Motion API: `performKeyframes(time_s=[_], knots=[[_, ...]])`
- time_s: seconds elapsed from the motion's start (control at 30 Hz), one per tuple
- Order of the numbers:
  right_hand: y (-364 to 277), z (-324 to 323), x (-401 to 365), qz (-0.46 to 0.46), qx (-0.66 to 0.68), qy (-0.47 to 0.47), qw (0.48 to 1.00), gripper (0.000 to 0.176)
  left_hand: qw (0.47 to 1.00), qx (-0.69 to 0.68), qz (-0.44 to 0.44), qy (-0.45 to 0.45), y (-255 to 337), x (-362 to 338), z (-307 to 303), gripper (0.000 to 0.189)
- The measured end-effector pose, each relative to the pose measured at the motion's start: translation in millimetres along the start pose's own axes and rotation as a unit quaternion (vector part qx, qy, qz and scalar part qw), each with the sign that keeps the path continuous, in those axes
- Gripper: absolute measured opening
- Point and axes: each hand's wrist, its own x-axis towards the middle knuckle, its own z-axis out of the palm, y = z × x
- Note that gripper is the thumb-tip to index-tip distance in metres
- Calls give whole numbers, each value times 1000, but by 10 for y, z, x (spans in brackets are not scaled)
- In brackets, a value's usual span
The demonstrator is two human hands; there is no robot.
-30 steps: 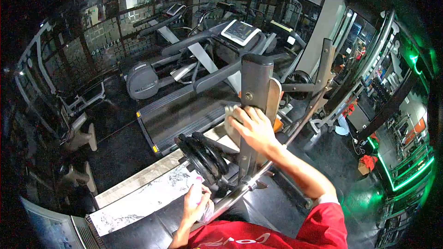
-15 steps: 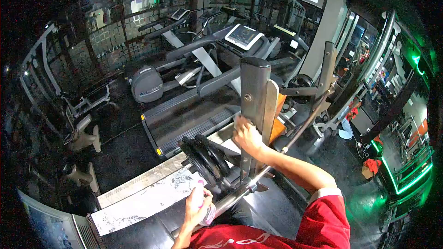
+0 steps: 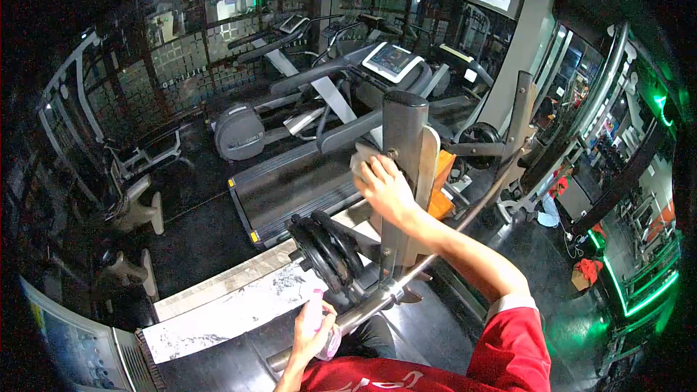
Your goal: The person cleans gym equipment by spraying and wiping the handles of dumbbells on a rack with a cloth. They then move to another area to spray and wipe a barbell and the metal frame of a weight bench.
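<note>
My left hand [image 3: 308, 335] is low in front of me, fingers wrapped round a clear spray bottle with a pink top [image 3: 332, 345]. My right hand [image 3: 386, 190] reaches forward and presses a grey cloth [image 3: 362, 154] to the side of the dark metal rack upright [image 3: 405, 120]. Part of the cloth is hidden behind my fingers. A steel barbell [image 3: 356, 313] runs past the foot of the upright, under my right forearm. Black weight plates [image 3: 324, 250] hang on a peg left of the upright.
A treadmill [image 3: 301, 178] stands beyond the rack, with more cardio machines behind. A marble-patterned ledge [image 3: 225, 319] runs at lower left beside a glass-fronted cooler [image 3: 69, 348]. The second rack upright [image 3: 517, 112] is to the right. A box with red cloth [image 3: 585, 273] sits on the floor.
My right hand has moved up the side of the upright with the cloth. My left hand keeps the spray bottle in about the same place. The view has tilted slightly.
</note>
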Motion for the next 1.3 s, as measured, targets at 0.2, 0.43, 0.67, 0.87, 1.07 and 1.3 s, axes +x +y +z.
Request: performKeyframes(time_s=[0.2,0.43,0.67,0.87,1.07,1.3], knots=[[-233,562,-318,-63,-218,-211,951,29,1000,-2,-3,4,33,-107,-4,16],[-1085,1092,-1178,-153,-53,-406,899,21,1000,7,0,20,30,-212,-54,12],[-827,1083,-989,-78,290,-467,831,29,999,12,4,50,21,-166,-141,15],[43,-529,-121,96,200,-117,968,20,999,-13,18,23,12,-91,-97,17],[-190,277,-864,-11,-44,-117,992,29,1000,9,11,-1,-59,-16,-32,24],[-989,919,-1699,-91,37,-293,951,31,1000,-10,5,21,-8,-86,-65,25]])
